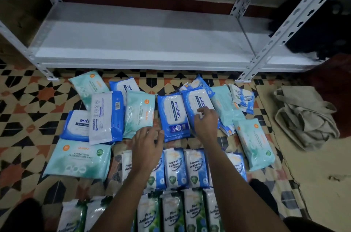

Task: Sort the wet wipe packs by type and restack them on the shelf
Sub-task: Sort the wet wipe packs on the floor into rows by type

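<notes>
Many wet wipe packs lie on the patterned floor in front of a white metal shelf (133,42) with a bare bottom board. Blue antabax packs (173,116) sit in the middle, pale teal fragrance-free packs (77,157) at the left and right. A row of small blue-and-white antibacterial packs (175,167) lies nearer me, with green pine packs (171,212) nearest. My right hand (206,120) rests with fingers curled on the lower edge of a blue antabax pack (197,106). My left hand (148,142) hovers with fingers spread beside the middle antabax pack, holding nothing.
A crumpled beige cloth bag (303,117) lies on the floor at the right. The shelf's perforated uprights (254,64) stand at the front corners. Dark objects (313,28) sit on the shelf's right end. A cardboard sheet (322,174) covers the floor at lower right.
</notes>
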Demonstrator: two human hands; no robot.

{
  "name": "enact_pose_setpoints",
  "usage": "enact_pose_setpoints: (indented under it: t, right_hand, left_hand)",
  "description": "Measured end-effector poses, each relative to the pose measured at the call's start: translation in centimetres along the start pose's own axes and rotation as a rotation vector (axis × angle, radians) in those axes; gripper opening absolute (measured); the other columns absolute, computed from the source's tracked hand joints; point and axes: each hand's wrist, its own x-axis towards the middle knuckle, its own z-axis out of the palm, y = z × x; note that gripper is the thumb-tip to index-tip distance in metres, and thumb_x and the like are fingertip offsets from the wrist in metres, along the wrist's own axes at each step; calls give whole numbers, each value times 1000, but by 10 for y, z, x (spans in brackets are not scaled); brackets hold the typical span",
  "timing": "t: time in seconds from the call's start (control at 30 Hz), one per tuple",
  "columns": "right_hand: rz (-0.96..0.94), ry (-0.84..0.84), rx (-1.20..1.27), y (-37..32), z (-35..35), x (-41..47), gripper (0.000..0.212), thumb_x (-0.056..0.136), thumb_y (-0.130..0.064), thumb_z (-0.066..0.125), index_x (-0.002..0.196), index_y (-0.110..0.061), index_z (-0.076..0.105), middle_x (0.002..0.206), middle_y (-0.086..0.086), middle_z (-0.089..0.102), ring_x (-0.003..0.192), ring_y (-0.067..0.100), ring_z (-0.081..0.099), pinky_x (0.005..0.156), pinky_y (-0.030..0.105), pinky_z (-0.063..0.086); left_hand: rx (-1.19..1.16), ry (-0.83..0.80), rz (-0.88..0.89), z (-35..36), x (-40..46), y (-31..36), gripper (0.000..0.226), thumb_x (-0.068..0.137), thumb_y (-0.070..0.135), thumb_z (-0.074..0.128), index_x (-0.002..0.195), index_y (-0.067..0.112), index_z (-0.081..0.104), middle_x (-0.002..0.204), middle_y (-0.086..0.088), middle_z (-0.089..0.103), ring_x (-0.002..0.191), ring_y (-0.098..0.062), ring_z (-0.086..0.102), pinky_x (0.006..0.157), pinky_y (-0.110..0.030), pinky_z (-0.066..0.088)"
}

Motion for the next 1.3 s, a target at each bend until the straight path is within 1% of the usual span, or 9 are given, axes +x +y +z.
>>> enact_pose_setpoints:
  t: [0.27,0.43,0.53,0.7,0.87,1.03,1.1,1.17,1.3]
  right_hand:
    - [142,-203,-249,-5,-1,64,96,74,-56,81,148,-27,29,141,17,43,133,38,40,111,51,31]
    - [48,-214,-248,12,14,54,106,71,-54,83,154,-29,22,148,13,32,138,37,32,115,51,26]
    - [-1,-182,-86,26,17,50,99,72,-60,79,152,-26,31,142,7,41,131,29,38,110,45,35]
    - [45,-45,78,33,11,66,50,97,-42,59,138,-14,49,134,9,54,127,29,45,106,45,40]
    - [6,57,-33,23,3,97,34,101,-18,48,135,-15,50,147,13,38,129,31,37,97,43,44]
    - [15,-124,-197,18,-2,132,40,100,-11,42,138,-20,51,151,7,41,127,29,36,99,41,39]
    - [-22,-170,-250,17,0,138,37,99,-9,42,132,-19,57,139,6,51,119,28,39,94,37,36]
    - [-35,-145,-256,14,-1,139,33,98,-7,44,125,-18,61,130,6,53,115,28,41,92,37,37]
    - [19,-74,-125,8,-3,140,17,96,-2,51,105,-9,63,113,10,57,100,26,55,85,38,51]
  left_hand:
    - [-29,-159,-39,34,132,43,12,100,31,56,101,24,66,109,-6,61,104,-27,57,90,-44,51]
    - [1,-187,-95,67,193,66,15,101,27,52,107,23,65,109,-1,68,96,-21,61,87,-40,50]
    - [-23,-257,-55,89,209,69,28,101,23,48,126,23,60,129,-4,65,117,-26,56,103,-44,42]
    - [74,-403,-110,103,222,73,44,107,33,34,151,30,38,149,-7,49,138,-30,40,114,-49,24]
    - [66,-429,-93,103,226,67,35,107,34,33,136,39,52,145,-1,51,131,-29,43,108,-46,27]
    - [18,-437,-128,98,229,71,35,106,30,36,107,42,69,135,-3,60,122,-29,55,109,-48,35]
    - [-92,-423,-141,95,230,72,34,106,28,41,97,40,72,119,4,68,101,-22,64,93,-35,50]
    - [-206,-371,-134,93,231,75,27,104,22,50,106,27,77,107,9,67,89,-11,61,65,-13,42]
    - [-406,-153,-96,89,230,80,20,93,4,68,102,17,79,108,-1,74,89,-14,67,67,-12,46]
